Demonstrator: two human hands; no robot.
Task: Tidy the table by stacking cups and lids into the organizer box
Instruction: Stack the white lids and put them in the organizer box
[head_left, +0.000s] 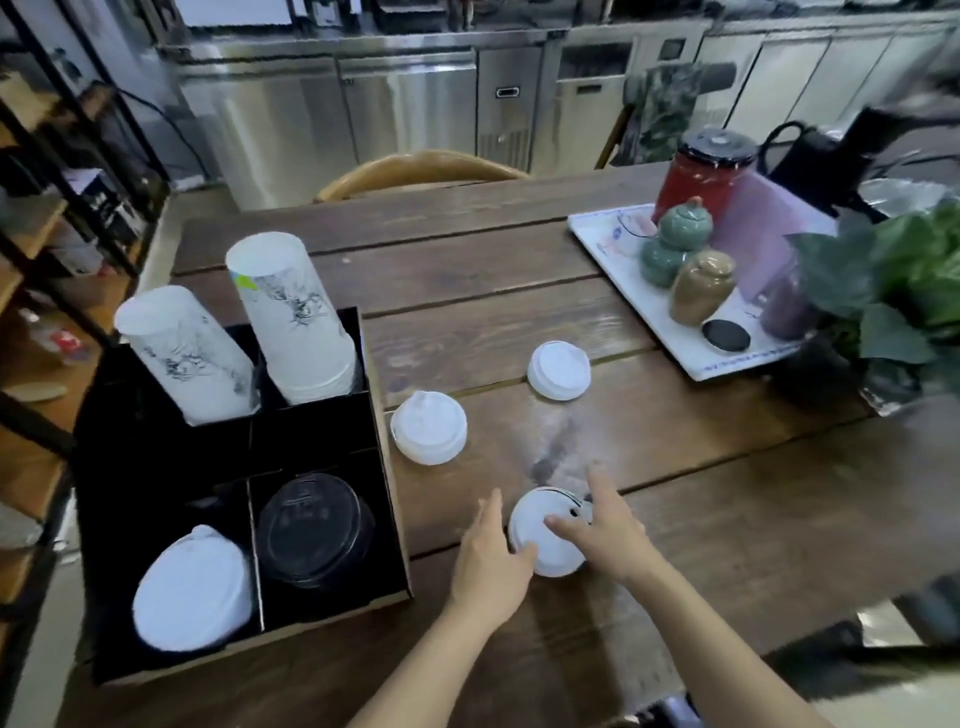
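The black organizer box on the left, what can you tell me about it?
The organizer box is black inside with brown cardboard edges, split by dividers into compartments. It sits on the wooden table at its left end. The two far compartments each hold a stack of upturned white cups, leaning. The near left one holds white lids, the near right one black lids. The middle compartments look dark; their contents cannot be told. Neither hand touches it.

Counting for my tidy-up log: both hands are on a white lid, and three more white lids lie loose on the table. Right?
Not quite. The head view shows both hands, left and right, on a white lid, but only two more loose: one beside the organizer box, one farther back.
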